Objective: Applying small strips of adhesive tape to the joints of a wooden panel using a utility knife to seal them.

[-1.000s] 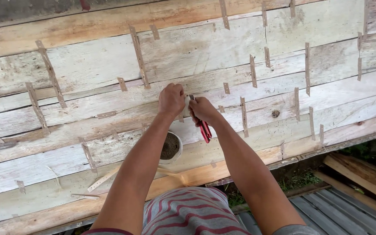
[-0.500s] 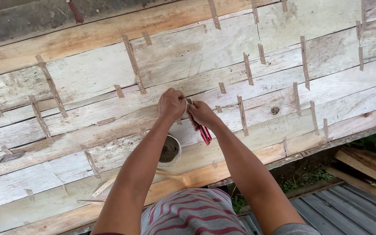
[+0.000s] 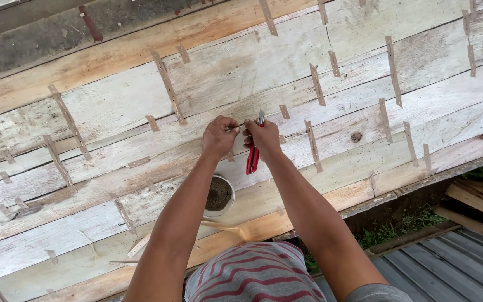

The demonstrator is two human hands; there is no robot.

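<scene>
Plank surface (image 3: 431, 100): weathered, pale, rough-grained boards laid edge to edge, seams running left to right with a slight upward slant to the right; fills most of the view.
Seam strips (image 3: 315, 84): many thin, narrow slips of wood set across the seams, short and long, mostly upright or slightly tilted.
Lower edge: the lowest board is fresher and yellower; it ends beside grass and corrugated grey sheeting (image 3: 454, 274) at lower right.
Open room: bare board lies to the left and right of both hands; strips stand close on either side of the work point.
Striped cloth (image 3: 252, 277): red and grey stripes, soft folds, at the bottom centre between the forearms.
Bowl (image 3: 218, 196): small, round, white-rimmed, holding a dark grainy mass; it sits on the planks just below the left forearm.
Left hand (image 3: 219, 137): fingers pinched together on a small object at the seam; the object is too small to identify.
Right hand (image 3: 264, 138): closed around the pliers, touching the left hand's fingertips.
Pliers (image 3: 252, 156): metal nose, red handles. Long axis near upright in view; the nose points up and away from the person, toward the seam; the handles hang below the right hand, close together.
Location of pliers: centre of the view, above the bowl.
</scene>
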